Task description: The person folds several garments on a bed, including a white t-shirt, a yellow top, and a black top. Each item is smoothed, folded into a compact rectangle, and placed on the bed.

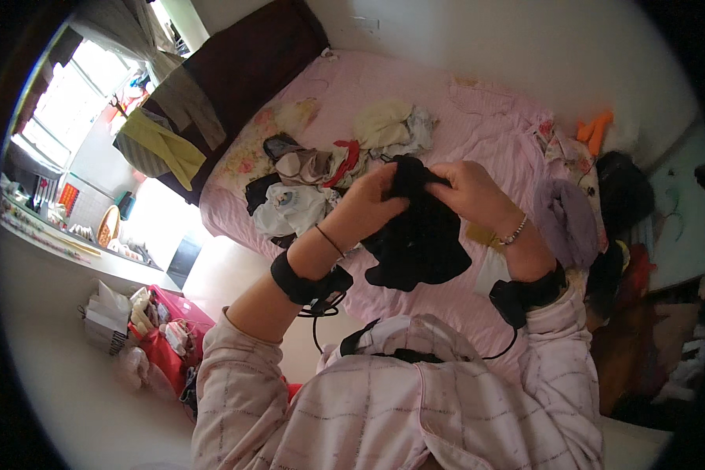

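Observation:
A black cloth garment point(421, 247) hangs in front of me over the pink bedsheet point(382, 299), its exact kind unclear. My left hand point(371, 197) grips its bunched upper part on the left. With my right hand point(467, 191) I pinch its top edge on the right, fingers and thumb closed on the fabric. To the left of my left hand lies a heap of clothes, with a white printed garment point(291, 207), a beige bra point(305, 167) and a red strip of cloth point(345, 161). Past my hands lies a cream folded garment point(382, 125) beside a whitish patterned cloth point(421, 130).
A dark wooden headboard point(252, 64) stands at the far left, draped with a yellow-green cloth point(173, 153). At the bed's right lies a rolled purple blanket point(566, 223). Bags and a pink bin point(182, 308) sit at lower left. Black cables point(315, 332) hang from my forearm straps.

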The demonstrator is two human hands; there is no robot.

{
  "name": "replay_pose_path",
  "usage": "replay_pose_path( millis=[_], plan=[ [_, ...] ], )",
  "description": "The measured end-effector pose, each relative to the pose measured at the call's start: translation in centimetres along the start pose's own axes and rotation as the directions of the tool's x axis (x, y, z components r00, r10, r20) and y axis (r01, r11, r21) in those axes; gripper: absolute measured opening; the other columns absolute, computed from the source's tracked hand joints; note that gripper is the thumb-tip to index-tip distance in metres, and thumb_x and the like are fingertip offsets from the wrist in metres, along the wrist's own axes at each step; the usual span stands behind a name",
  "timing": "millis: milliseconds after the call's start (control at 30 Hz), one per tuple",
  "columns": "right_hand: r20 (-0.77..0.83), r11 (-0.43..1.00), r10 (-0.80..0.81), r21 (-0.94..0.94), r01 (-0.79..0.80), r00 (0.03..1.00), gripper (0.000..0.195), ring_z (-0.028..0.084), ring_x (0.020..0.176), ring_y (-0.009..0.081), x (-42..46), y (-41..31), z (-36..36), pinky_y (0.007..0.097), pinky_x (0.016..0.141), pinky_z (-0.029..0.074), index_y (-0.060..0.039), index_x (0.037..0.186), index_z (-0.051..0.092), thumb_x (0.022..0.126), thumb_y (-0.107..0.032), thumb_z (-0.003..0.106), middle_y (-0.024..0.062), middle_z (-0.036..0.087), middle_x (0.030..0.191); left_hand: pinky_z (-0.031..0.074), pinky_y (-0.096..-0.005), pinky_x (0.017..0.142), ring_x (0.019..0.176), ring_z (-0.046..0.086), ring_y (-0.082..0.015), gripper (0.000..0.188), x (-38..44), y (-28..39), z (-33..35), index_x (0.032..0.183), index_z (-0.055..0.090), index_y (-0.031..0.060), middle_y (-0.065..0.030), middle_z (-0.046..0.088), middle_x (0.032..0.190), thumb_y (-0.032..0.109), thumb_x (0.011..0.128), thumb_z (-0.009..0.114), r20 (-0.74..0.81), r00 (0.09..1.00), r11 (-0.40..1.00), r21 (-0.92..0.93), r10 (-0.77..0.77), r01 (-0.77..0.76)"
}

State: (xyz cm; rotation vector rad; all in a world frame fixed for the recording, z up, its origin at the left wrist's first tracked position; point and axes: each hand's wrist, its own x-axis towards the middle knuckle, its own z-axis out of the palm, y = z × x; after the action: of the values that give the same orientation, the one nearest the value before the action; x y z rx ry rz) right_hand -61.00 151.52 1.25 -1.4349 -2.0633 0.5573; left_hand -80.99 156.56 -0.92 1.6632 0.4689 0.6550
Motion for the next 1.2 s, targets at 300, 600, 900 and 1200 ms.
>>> replay_pose_path(
  millis=[300,600,900,1200],
  plan=[
    [-0.293,0.886,0.064,0.456,0.081,0.954,0.026,0.057,0.095,0.0155,-0.6,0.5,-2.6,0.0255,0.087,0.044,0.0007,0.113,0.054,0.092,-0.013,0.047,0.009,0.057,0.107,0.042,-0.0262,0.089,0.101,0.054,-0.0151,0.032,-2.1,-2.7,-2.7,0.117,0.051,0.0005,-0.0068,0.057,0.111,0.006,0.086,0.054,-0.06,0.997,0.983,-0.18,-0.049,0.037],
    [-0.377,0.875,0.192,0.484,0.016,0.906,0.026,0.057,0.095,0.0153,-1.5,-5.9,-7.5,0.0265,0.085,0.045,-0.0021,0.114,0.055,0.092,-0.014,0.047,0.0083,0.06,0.102,0.045,-0.0294,0.086,0.098,0.056,-0.0173,0.033,-2.6,-19.1,-0.6,0.117,0.053,0.003,-0.0088,0.059,0.11,0.009,0.085,0.057,-0.081,0.966,0.957,0.142,-0.245,0.254],
    [-0.446,0.828,0.294,0.56,0.007,0.845,0.029,0.054,0.105,0.0194,-2.9,-4.2,-9.5,0.0289,0.089,0.043,0.0014,0.116,0.053,0.092,-0.014,0.046,0.0133,0.056,0.115,0.046,-0.0367,0.083,0.098,0.056,-0.0271,0.038,1.7,-13.6,5.8,0.119,0.048,0.0039,-0.0157,0.059,0.105,0.008,0.082,0.054,0.153,0.988,0.96,-0.273,-0.017,0.059],
    [-0.555,0.9,0.436,0.248,-0.359,0.709,0.038,0.042,0.12,0.0292,-4.8,-5.6,-9.1,0.0383,0.1,0.033,-0.0039,0.124,0.048,0.089,-0.018,0.047,0.0174,0.044,0.13,0.047,-0.0369,0.081,0.096,0.057,-0.027,0.035,0.9,-14.9,6.5,0.116,0.049,0.003,-0.0158,0.059,0.102,0.006,0.081,0.053,0.042,0.997,0.987,-0.141,-0.068,0.073]
  ],
)
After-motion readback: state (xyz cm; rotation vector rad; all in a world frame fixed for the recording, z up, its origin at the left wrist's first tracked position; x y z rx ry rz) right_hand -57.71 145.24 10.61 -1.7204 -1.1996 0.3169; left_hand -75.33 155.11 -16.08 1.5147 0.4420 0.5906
